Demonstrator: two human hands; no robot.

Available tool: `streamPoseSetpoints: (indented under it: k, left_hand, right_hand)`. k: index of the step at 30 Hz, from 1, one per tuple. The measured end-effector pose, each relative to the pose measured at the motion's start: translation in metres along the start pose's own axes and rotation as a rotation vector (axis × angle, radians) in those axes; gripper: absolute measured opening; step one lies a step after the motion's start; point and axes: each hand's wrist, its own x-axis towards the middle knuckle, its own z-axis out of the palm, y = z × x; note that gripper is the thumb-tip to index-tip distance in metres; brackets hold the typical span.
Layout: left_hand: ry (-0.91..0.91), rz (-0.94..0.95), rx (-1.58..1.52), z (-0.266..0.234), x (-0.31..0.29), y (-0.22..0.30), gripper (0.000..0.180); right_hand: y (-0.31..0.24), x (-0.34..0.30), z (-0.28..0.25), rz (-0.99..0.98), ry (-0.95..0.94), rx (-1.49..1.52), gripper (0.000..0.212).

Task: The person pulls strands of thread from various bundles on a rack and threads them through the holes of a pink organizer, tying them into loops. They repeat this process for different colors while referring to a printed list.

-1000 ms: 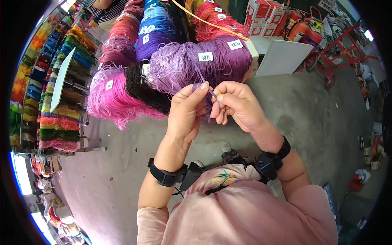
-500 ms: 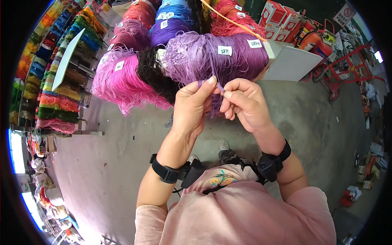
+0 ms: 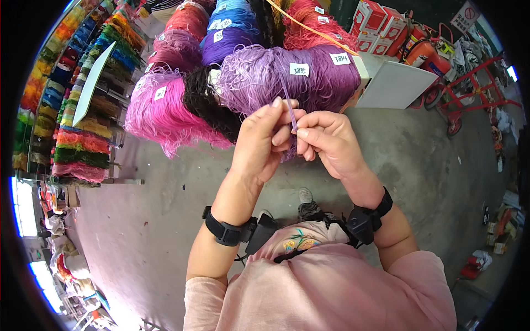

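A thin bunch of purple thread [image 3: 287, 95] runs down from a thick hank of purple thread [image 3: 254, 71] in front of me. My left hand [image 3: 265, 132] pinches the bunch between thumb and forefinger. Just right of it, my right hand [image 3: 326, 138] grips the lower part of the same bunch with its fingertips. Darker purple thread [image 3: 326, 91] hangs behind my right hand, and white paper tags [image 3: 299, 69] lie on the hanks. Left of the purple lie black thread [image 3: 203, 99] and a pink hank [image 3: 168, 113]. The loose lower end is partly hidden by my fingers.
Blue [image 3: 234, 27] and red hanks [image 3: 317, 25] lie farther back. A rack of coloured thread [image 3: 83, 138] stands at the left. To the right are a white panel [image 3: 396, 85], red-and-white boxes [image 3: 375, 25], fire extinguishers [image 3: 419, 52] and a red hand truck [image 3: 475, 88].
The thread bunch between my hands now runs more upright, and my left thumb has shifted slightly left. My right fingertips have moved a little lower along it.
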Motion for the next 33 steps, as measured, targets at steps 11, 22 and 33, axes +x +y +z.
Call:
streamPoseSetpoints:
  k: [11,22,33]
  left_hand:
    - [0.466,0.261,-0.121,-0.216,-0.145,0.014,0.007]
    - [1.587,-0.024,0.843,-0.34,-0.319,-0.118,0.013]
    - [0.205,0.1,-0.051,-0.099,-0.092,-0.004,0.014]
  right_hand:
    - [0.044,0.013,-0.028,-0.015,0.054,-0.572,0.008]
    - [0.029,0.036,0.001,-0.471,0.518,-0.818,0.007]
    - [0.016,0.017,-0.002,-0.221,0.229,-0.18,0.003]
